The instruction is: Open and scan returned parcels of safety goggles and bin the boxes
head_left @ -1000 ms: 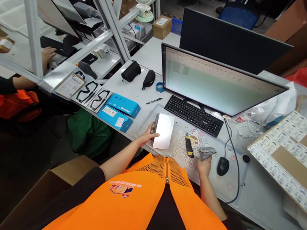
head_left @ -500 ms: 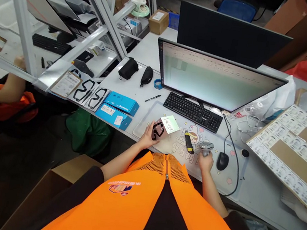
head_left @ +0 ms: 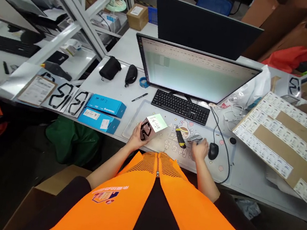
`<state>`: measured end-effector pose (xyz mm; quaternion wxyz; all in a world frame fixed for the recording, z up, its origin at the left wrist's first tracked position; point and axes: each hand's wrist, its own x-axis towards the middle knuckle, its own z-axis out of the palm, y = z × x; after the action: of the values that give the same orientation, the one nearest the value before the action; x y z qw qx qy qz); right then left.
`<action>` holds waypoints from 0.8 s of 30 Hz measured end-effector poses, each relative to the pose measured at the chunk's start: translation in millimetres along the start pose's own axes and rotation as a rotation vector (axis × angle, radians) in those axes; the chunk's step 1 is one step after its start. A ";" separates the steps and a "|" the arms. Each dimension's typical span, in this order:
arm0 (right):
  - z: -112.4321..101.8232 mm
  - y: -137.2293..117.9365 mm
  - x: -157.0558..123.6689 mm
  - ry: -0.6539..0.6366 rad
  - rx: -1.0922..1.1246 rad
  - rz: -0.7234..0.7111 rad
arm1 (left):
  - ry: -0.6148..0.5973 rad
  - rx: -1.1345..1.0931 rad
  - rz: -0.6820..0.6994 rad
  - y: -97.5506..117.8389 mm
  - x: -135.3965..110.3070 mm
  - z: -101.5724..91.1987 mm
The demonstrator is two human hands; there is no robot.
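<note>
Here, the box (head_left: pixel 155 126) has dark scrawl across its pale green top.

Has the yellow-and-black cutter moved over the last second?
No. Judged against the duck print on the mat, the yellow-and-black cutter lies in the same place and at the same angle; only the camera view shifted.

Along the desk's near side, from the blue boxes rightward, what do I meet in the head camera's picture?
Two blue boxes, small held box, yellow-and-black cutter, grey hand-held scanner, black mouse, label-covered cardboard.
</note>
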<state>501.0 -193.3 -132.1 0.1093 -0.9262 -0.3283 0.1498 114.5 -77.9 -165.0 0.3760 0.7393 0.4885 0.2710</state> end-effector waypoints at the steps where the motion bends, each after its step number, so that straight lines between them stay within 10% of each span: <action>1: -4.1 -8.6 9.1 0.035 -0.014 -0.060 | 0.005 0.004 0.003 -0.6 0.3 0.7; 12: -8.7 -95.0 102.1 -0.218 -0.164 -0.195 | 0.013 0.011 -0.029 -1.4 2.7 2.8; 19: 1.6 -43.8 47.9 0.129 0.117 -0.229 | 0.081 -0.026 -0.068 -3.2 -2.7 9.9; 24: 21.4 8.8 -16.4 0.048 0.093 -0.014 | 0.059 -0.039 -0.068 1.0 -5.1 7.6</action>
<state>486.5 -208.3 -151.3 0.1610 -0.9212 -0.3246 0.1419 119.0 -85.1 -168.7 0.3849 0.7065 0.5187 0.2892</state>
